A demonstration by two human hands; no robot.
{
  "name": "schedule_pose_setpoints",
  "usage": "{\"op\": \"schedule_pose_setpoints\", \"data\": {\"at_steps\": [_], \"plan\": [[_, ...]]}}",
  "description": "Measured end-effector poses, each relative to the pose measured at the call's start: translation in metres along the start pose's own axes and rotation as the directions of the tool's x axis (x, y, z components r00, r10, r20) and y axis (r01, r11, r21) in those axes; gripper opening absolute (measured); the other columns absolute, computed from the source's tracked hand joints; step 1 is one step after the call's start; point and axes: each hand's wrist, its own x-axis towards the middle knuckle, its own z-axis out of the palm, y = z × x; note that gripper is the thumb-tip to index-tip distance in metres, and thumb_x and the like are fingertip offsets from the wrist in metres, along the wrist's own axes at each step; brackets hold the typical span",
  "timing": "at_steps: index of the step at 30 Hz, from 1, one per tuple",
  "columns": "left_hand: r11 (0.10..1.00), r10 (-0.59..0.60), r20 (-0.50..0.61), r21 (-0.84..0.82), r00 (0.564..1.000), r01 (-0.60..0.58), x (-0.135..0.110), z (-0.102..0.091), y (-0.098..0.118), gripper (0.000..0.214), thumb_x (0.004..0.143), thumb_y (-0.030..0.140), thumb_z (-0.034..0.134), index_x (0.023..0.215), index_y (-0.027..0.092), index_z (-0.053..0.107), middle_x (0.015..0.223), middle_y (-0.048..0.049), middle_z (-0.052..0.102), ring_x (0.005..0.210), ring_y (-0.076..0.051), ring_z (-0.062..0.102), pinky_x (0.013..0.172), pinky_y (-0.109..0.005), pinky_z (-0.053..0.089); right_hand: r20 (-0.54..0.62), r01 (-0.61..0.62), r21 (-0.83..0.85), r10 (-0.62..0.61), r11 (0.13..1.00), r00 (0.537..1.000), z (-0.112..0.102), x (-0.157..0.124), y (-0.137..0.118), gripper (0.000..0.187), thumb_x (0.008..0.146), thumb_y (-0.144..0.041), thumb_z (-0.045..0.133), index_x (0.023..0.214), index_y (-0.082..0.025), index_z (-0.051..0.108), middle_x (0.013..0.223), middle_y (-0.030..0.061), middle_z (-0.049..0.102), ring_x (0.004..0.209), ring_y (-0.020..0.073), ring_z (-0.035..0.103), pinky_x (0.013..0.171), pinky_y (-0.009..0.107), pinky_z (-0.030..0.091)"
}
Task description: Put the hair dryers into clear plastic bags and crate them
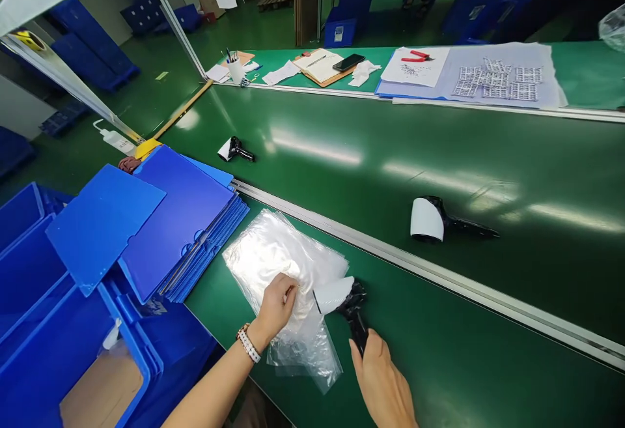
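Note:
My right hand (383, 379) is wrapped round the black handle of a hair dryer (359, 301), whose head carries a white wrap. That head lies over the right side of a pile of clear plastic bags (258, 245) on the green bench. On top of the pile, my left hand (278, 304) is closed in a pinch at a thin plastic bag (305, 307); its fingertips partly hide the grip. Beyond the metal rail, a second wrapped hair dryer (427, 219) lies on the dark green belt, and a smaller-looking one (236, 149) lies farther off.
Blue plastic sheets (180, 213) are stacked at the bench's left edge, above blue bins (131, 376). A metal rail (390, 252) runs between bench and belt. Across the belt are a notebook (319, 66), a phone (349, 62), red-handled pliers (416, 57) and small white grid-like parts (493, 79).

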Motion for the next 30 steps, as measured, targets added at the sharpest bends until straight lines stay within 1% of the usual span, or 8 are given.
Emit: {"op": "schedule_pose_setpoints", "data": {"at_steps": [3, 6, 10, 16, 19, 25, 27, 30], "plan": [[0.990, -0.098, -0.032, -0.103, 0.995, 0.094, -0.001, -0.002, 0.008, 0.020, 0.095, 0.028, 0.055, 0.078, 0.019, 0.062, 0.075, -0.0012, 0.063, 0.069, -0.014, 0.056, 0.066, -0.027, 0.047, 0.025, -0.029, 0.066, 0.027, 0.997, 0.999, -0.004, 0.001, 0.001, 0.044, 0.110, -0.045, 0.024, 0.114, -0.009, 0.049, 0.081, 0.0101, 0.063, 0.049, 0.0170, 0.063, 0.036, 0.025, 0.044], [0.991, -0.098, -0.042, -0.096, 0.994, 0.094, 0.001, -0.005, 0.017, 0.023, 0.097, 0.030, 0.053, 0.078, 0.019, 0.061, 0.075, -0.0013, 0.063, 0.070, -0.014, 0.057, 0.067, -0.028, 0.047, 0.048, -0.058, 0.097, 0.054, 0.994, 0.997, -0.011, 0.002, -0.006, 0.044, 0.109, -0.047, 0.028, 0.115, -0.009, 0.048, 0.085, 0.0123, 0.064, 0.051, 0.0193, 0.064, 0.036, 0.027, 0.044], [0.997, 0.034, 0.004, 0.075, 0.999, -0.034, 0.002, -0.018, 0.032, 0.025, 0.102, 0.028, 0.044, 0.089, 0.020, 0.064, 0.082, -0.0038, 0.065, 0.076, -0.017, 0.059, 0.071, -0.031, 0.047, 0.066, 0.056, 0.132, -0.065, 0.990, 0.996, -0.017, 0.008, -0.027, 0.035, 0.110, -0.039, 0.025, 0.115, -0.012, 0.047, 0.084, 0.0095, 0.065, 0.053, 0.0193, 0.067, 0.038, 0.026, 0.043], [0.875, 0.232, 0.091, 0.416, 0.969, -0.248, 0.007, -0.036, 0.056, 0.022, 0.103, 0.022, 0.041, 0.099, 0.021, 0.063, 0.081, -0.0034, 0.064, 0.071, -0.018, 0.056, 0.069, -0.035, 0.043, 0.065, 0.133, 0.216, -0.150, 0.967, 0.987, -0.020, 0.032, -0.046, 0.032, 0.110, -0.037, 0.023, 0.114, -0.014, 0.045, 0.082, 0.0056, 0.062, 0.051, 0.0164, 0.064, 0.039, 0.024, 0.042], [0.819, 0.302, 0.136, 0.470, 0.943, -0.330, 0.014, -0.044, 0.066, 0.021, 0.102, 0.018, 0.042, 0.095, 0.020, 0.062, 0.077, -0.0020, 0.061, 0.069, -0.018, 0.054, 0.067, -0.035, 0.040, 0.039, 0.277, 0.257, -0.296, 0.926, 0.954, -0.025, 0.045, -0.057, 0.031, 0.109, -0.031, 0.020, 0.112, -0.015, 0.047, 0.081, 0.0043, 0.059, 0.053, 0.0165, 0.063, 0.041, 0.025, 0.043], [0.739, 0.327, 0.197, 0.556, 0.924, -0.380, 0.017, -0.056, 0.083, 0.016, 0.093, 0.009, 0.049, 0.085, 0.020, 0.058, 0.071, -0.0014, 0.056, 0.065, -0.018, 0.051, 0.064, -0.036, 0.034, -0.001, 0.462, 0.380, -0.499, 0.802, 0.867, -0.019, 0.056, -0.076, 0.018, 0.097, -0.013, 0.040, 0.100, -0.020, 0.057, 0.078, 0.0064, 0.063, 0.063, 0.0229, 0.065, 0.052, 0.032, 0.054], [0.730, 0.413, 0.247, 0.486, 0.877, -0.481, 0.009, -0.054, 0.090, 0.012, 0.094, 0.014, 0.050, 0.089, 0.019, 0.059, 0.072, -0.0017, 0.056, 0.066, -0.017, 0.051, 0.064, -0.036, 0.033, 0.063, 0.391, 0.475, -0.473, 0.789, 0.879, -0.012, 0.053, -0.077, 0.019, 0.094, -0.014, 0.043, 0.095, -0.022, 0.060, 0.077, 0.0074, 0.065, 0.059, 0.0230, 0.063, 0.048, 0.033, 0.053], [0.675, 0.629, 0.274, 0.272, 0.727, -0.686, -0.008, -0.048, 0.102, 0.016, 0.097, 0.023, 0.050, 0.087, 0.019, 0.061, 0.069, 0.0000, 0.055, 0.064, -0.015, 0.051, 0.064, -0.035, 0.035, 0.160, 0.153, 0.440, -0.245, 0.885, 0.956, -0.002, 0.040, -0.079, 0.026, 0.099, -0.023, 0.037, 0.095, -0.022, 0.063, 0.065, 0.0080, 0.059, 0.040, 0.0206, 0.048, 0.029, 0.033, 0.035]]}}
